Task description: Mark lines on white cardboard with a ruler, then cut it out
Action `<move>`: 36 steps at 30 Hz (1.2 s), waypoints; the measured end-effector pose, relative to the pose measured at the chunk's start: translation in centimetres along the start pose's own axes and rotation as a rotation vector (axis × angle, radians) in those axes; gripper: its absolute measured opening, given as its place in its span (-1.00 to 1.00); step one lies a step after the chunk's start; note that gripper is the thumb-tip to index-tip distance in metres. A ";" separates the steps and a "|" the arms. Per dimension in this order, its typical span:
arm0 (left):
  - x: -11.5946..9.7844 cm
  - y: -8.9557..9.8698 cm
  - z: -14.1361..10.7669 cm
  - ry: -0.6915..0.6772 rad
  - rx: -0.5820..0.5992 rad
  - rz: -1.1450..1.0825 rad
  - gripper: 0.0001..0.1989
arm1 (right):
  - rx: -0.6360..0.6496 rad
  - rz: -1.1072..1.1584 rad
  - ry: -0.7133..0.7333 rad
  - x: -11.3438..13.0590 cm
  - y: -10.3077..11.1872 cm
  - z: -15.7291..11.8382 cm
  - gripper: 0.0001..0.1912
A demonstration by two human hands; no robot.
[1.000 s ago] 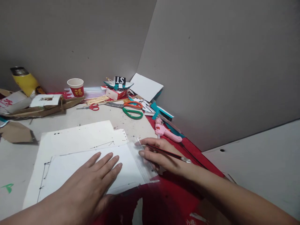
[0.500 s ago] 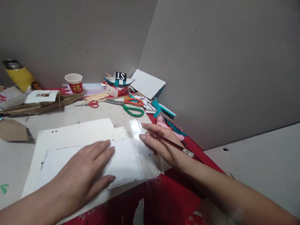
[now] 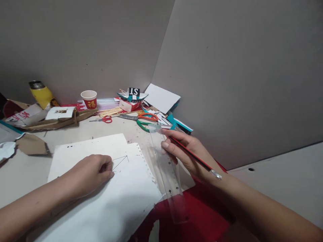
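Observation:
My left hand (image 3: 92, 173) is over white paper (image 3: 118, 201), thumb and fingers drawn together in a pinch. Whatever lies between the fingertips is hidden. Thin dark lines meeting in a corner (image 3: 126, 156) show on the paper just past those fingertips. Between thumb and fingers my right hand (image 3: 185, 148) grips a clear ruler (image 3: 168, 185), tilted above the paper's right edge and the red surface. The same hand also carries a red and black pencil (image 3: 194, 157), its silvery end pointing back along the wrist.
Behind the paper lie small red-handled scissors (image 3: 107, 119) and larger scissors with orange and green handles (image 3: 148, 117). A red and white paper cup (image 3: 89, 100), yellow bottle (image 3: 44, 95) and cardboard pieces (image 3: 31, 144) stand left. Scraps crowd the corner by grey panels (image 3: 227, 67).
My left hand has gone from lying flat to a pinch, and drawn lines now show beside it. The ruler, still in my right hand, has come up off the paper. The view has shifted.

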State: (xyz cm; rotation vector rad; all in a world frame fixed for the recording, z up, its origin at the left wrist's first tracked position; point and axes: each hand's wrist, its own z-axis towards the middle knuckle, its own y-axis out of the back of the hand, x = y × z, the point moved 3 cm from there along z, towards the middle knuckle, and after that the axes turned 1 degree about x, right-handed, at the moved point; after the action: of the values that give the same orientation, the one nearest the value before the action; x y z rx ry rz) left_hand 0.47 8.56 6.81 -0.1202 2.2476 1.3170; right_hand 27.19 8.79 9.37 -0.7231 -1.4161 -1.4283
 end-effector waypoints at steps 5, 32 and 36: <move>-0.6 0.5 -0.8 0.021 -0.091 0.081 -0.75 | 0.080 -0.020 0.016 1.0 -0.5 0.7 -0.54; 3.0 1.3 -0.6 0.096 -0.423 -0.275 -0.67 | 0.388 -0.309 0.344 0.3 -4.6 6.0 -0.67; 4.1 2.9 1.4 0.059 -0.463 -0.399 -0.71 | 0.459 -0.411 0.385 -0.8 -5.8 7.2 -0.66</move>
State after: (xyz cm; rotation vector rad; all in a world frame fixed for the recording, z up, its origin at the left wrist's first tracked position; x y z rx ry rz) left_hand -3.41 12.00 6.56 -0.7389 1.7942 1.5847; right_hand 20.73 15.12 7.42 0.1393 -1.5500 -1.3730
